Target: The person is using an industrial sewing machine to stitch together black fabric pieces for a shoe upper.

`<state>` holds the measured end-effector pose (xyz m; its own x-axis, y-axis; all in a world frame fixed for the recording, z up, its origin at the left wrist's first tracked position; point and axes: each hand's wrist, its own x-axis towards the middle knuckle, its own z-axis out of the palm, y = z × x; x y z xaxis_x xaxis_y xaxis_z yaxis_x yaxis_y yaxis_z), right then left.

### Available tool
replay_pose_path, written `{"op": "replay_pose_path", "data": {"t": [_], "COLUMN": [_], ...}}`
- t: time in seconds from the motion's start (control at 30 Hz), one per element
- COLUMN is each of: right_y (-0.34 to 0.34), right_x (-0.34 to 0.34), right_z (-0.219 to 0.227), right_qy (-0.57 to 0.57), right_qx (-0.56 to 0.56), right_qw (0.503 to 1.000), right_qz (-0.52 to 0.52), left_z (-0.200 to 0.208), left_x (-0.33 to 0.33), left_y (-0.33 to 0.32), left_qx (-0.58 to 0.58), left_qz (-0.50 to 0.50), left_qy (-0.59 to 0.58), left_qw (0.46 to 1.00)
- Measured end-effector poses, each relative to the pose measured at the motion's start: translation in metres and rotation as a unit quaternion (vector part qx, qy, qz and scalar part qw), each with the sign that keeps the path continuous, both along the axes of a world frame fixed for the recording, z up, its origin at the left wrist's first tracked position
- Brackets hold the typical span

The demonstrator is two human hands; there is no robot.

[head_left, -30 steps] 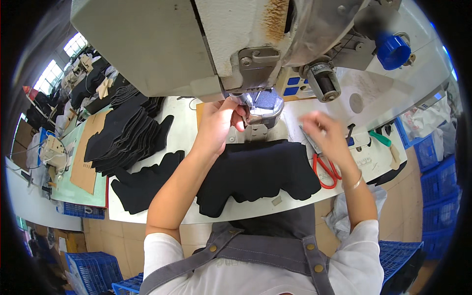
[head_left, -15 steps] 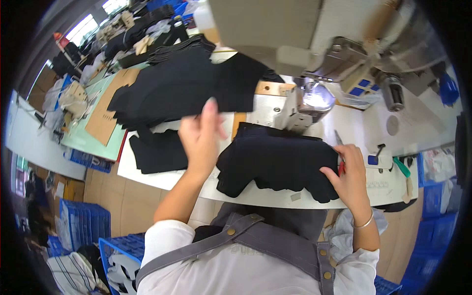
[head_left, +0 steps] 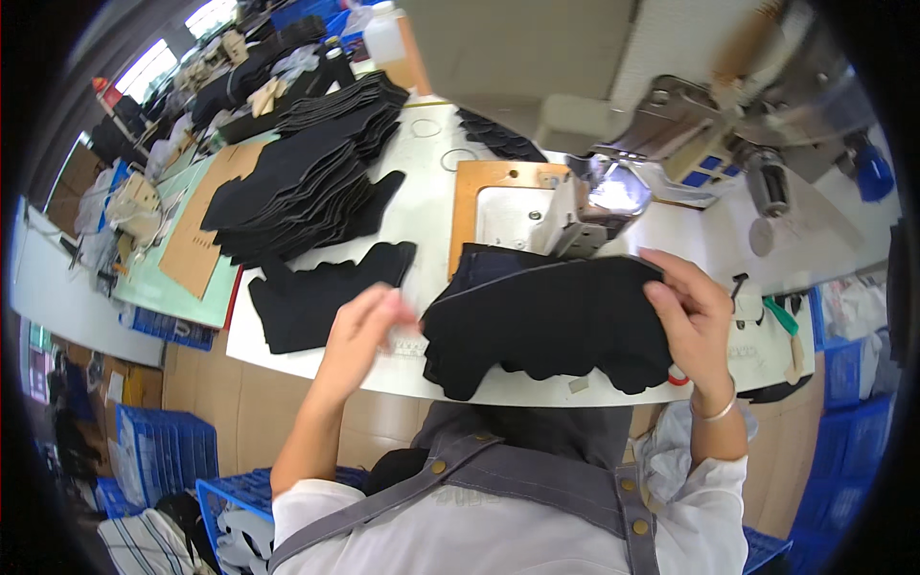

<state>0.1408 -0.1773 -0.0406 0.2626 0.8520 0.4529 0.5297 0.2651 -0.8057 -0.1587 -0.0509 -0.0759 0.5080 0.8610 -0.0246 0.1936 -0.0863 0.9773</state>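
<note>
- Black cloth (head_left: 556, 321) lies on the white counter (head_left: 426, 206), just in front of the sewing machine (head_left: 580, 125).
- The right hand (head_left: 692, 321) holds the cloth's right end, thumb on top and fingers at the far edge.
- The left hand (head_left: 369, 331) is near the cloth's left end. It is blurry, so I can't tell how wide its fingers are.
- One more black piece (head_left: 326, 302) sits left of the sewing machine.
- Also left of the sewing machine, but further back, a big pile of black pieces (head_left: 302, 187) rests next to brown cardboard (head_left: 196, 249).

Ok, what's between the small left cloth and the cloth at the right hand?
Head view: a strip of white table, partly covered by the left hand.
</note>
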Motion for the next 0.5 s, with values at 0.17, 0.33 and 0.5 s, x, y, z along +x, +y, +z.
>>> {"op": "replay_pose_path", "data": {"t": [0.17,0.33,0.5], "right_y": [0.02,0.03,0.043], "right_x": [-0.008,0.003,0.008], "right_z": [0.012,0.015,0.016], "right_qy": [0.044,0.099,0.078], "right_qx": [0.004,-0.043,0.004], "right_qw": [0.999,0.994,0.997], "right_qz": [0.011,0.019,-0.024], "left_z": [0.061,0.069,0.079], "left_x": [0.108,0.151,0.159], "left_y": [0.02,0.049,0.044], "left_qx": [0.241,0.05,-0.035], "left_qz": [-0.244,-0.286,-0.241], "left_qy": [0.043,0.091,0.065], "left_qw": [0.938,0.952,0.968]}}
